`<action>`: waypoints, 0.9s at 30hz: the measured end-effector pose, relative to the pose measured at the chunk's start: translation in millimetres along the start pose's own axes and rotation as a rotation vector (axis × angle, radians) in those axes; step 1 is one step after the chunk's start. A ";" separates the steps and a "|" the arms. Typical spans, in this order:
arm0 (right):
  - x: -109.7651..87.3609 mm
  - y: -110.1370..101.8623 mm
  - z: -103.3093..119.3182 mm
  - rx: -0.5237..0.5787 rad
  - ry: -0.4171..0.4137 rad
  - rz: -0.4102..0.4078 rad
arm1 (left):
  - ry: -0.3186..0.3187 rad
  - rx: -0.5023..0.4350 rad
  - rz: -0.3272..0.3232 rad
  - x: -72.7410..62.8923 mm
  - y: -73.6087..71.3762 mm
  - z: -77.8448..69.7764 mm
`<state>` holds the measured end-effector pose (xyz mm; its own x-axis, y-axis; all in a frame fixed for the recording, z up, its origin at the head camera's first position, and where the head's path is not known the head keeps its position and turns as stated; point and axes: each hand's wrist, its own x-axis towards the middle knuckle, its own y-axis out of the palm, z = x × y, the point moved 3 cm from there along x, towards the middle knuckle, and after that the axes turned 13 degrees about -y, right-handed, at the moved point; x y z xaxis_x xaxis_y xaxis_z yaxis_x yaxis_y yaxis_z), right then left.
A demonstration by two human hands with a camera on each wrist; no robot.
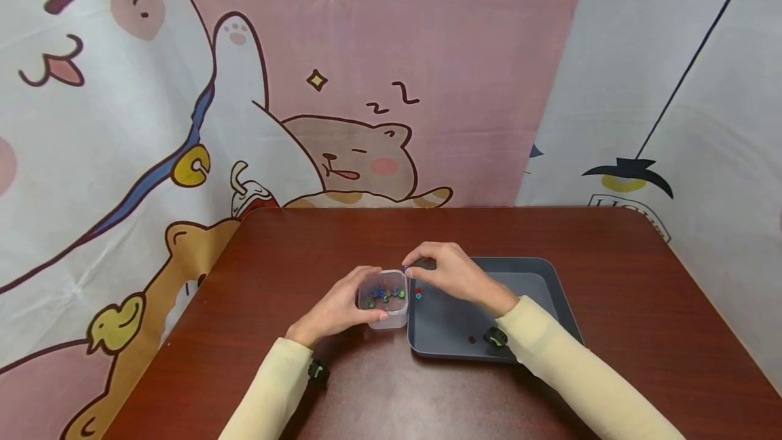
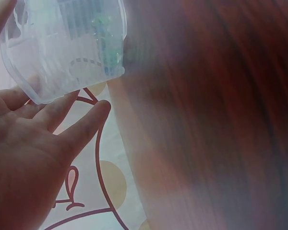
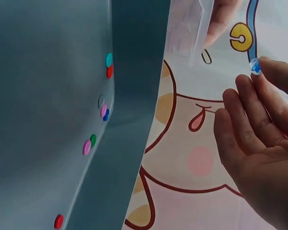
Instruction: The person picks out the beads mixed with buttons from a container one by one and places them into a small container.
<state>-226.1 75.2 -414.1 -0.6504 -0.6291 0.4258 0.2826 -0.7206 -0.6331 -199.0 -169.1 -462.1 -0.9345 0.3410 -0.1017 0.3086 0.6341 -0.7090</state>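
My left hand (image 1: 339,302) holds a clear plastic container (image 1: 391,321) by its sides, thumb at the near side and fingers at the far side. Several blue and green glass marbles (image 1: 386,293) lie inside it. In the left wrist view the container (image 2: 53,81) is tilted by the camera angle, with greenish marbles (image 2: 105,36) blurred through its wall. Just right of the container, over the tray's left edge, my right hand (image 1: 451,271) pinches a clear marble with a blue core (image 3: 256,67) between thumb and index fingertip; its other fingers are loosely bent.
A grey rectangular tray (image 1: 442,324) stands against the container's right side. Small round discs in red (image 3: 110,72), turquoise (image 3: 109,60), pink (image 3: 87,147) and other colours lie along its inner edge. A dark disc (image 1: 472,339) lies near its front. Behind the brown table (image 1: 293,243) hangs a cartoon cloth.
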 end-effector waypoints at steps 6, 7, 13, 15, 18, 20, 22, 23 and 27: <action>1.6 7.9 3.0 -0.013 -0.039 0.048 | -0.003 -0.010 0.007 -0.1 -0.3 0.1; 1.7 9.1 3.1 -0.010 -0.044 0.057 | -0.005 -0.008 0.008 -0.1 -0.2 0.1; 1.6 16.3 2.0 -0.035 -0.082 0.102 | -0.003 0.001 0.007 -0.1 0.1 0.6; 0.9 18.1 0.7 -0.044 -0.088 0.114 | 0.001 0.005 0.007 0.0 0.2 0.4; -0.2 19.1 -0.6 -0.048 -0.088 0.127 | 0.005 0.006 0.008 0.0 0.3 -0.1; -1.0 18.4 -1.2 -0.046 -0.090 0.128 | 0.002 0.003 0.008 -0.1 0.4 -0.1; -1.8 16.5 -1.4 -0.045 -0.089 0.121 | -0.003 0.000 0.007 -0.3 0.3 -0.1; -2.2 15.3 -1.5 -0.044 -0.086 0.117 | -0.006 -0.002 0.008 -0.4 0.3 -0.1; -4.2 7.6 -0.8 -0.052 -0.060 0.089 | -0.011 -0.003 0.007 -0.3 -0.1 -0.1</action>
<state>-221.9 72.6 -421.2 -0.5807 -0.7073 0.4031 0.2992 -0.6459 -0.7023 -198.7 -169.3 -461.9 -0.9342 0.3380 -0.1139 0.3155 0.6340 -0.7061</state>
